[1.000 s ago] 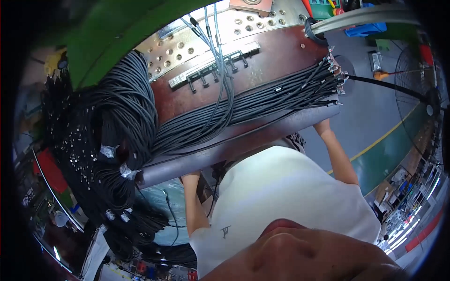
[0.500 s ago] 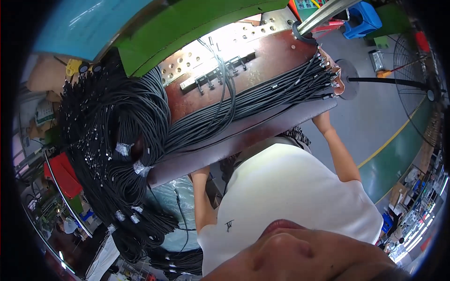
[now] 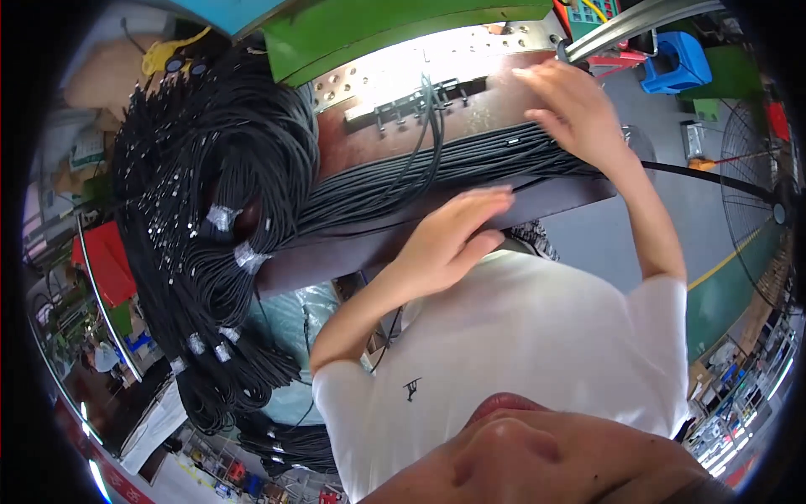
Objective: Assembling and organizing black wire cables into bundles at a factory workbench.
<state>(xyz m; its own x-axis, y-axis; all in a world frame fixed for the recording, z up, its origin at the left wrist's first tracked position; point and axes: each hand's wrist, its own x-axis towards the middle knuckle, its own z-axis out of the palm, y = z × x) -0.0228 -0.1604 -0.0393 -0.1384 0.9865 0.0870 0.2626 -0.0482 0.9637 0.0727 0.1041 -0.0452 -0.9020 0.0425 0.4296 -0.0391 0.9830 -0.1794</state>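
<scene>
Black cables [image 3: 361, 195] lie in a long row along the brown worktable [image 3: 336, 139]. A few of them loop up to a metal fixture [image 3: 395, 112] with small black clamps, under a bright light. My right hand [image 3: 581, 113] is raised over the right end of the row, its fingers stretched toward the lit plate and slightly blurred; it covers the cable ends there. Above the table's near edge hovers my left hand [image 3: 453, 238], fingers extended and thumb apart. Neither hand holds anything that shows.
Large coiled bundles of black cable [image 3: 231, 139], tied with silvery wraps [image 3: 250, 258], hang over the left side. A green machine guard [image 3: 378, 38] overhangs the back. At the right are a metal post [image 3: 646, 21], a blue stool [image 3: 678, 63] and a fan [image 3: 747, 202].
Both hands have come up from below the table edge, the right to above the cable ends, the left to the near edge. The view has shifted slightly.
</scene>
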